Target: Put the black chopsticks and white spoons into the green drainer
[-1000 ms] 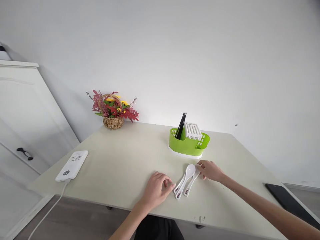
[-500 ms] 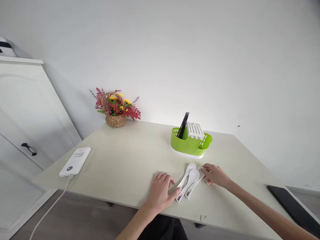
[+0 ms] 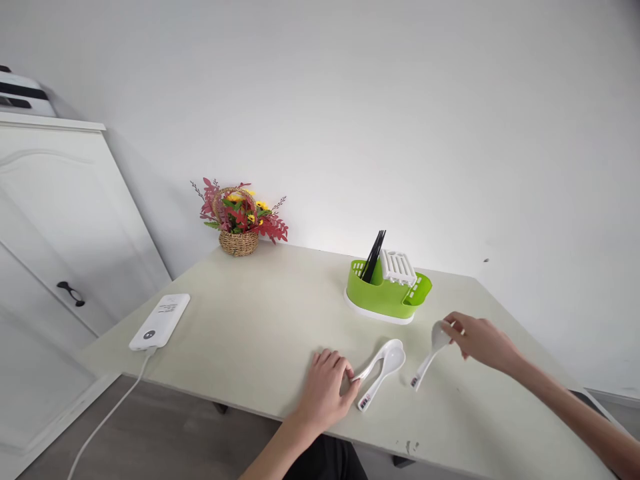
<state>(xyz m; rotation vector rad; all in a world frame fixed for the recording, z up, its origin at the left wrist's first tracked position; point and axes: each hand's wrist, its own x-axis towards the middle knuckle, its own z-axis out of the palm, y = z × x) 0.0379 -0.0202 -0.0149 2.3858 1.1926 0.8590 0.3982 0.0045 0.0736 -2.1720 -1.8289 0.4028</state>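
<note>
Your right hand [image 3: 483, 340] pinches one white spoon [image 3: 429, 352] by its bowl, up off the counter [image 3: 260, 327], while your left hand [image 3: 325, 390], fingers curled, presses on two more spoons [image 3: 383, 367] beside it, with the green holder [image 3: 387, 293] just past both hands.

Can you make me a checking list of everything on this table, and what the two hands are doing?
Surface: pale table, a few small marks near the front edge.
Job's things: one white spoon lifted by its bowl end; two white spoons lying side by side on the table.
Clutter: green cutlery holder with black chopsticks and a white insert; flower basket; white power bank.
Hands: right hand pinches the lifted spoon; left hand rests on the table, touching the handles of the two spoons.
Cables: white cable hangs off the table from the power bank.
Surroundings: white wall, white cabinet at left.
</note>
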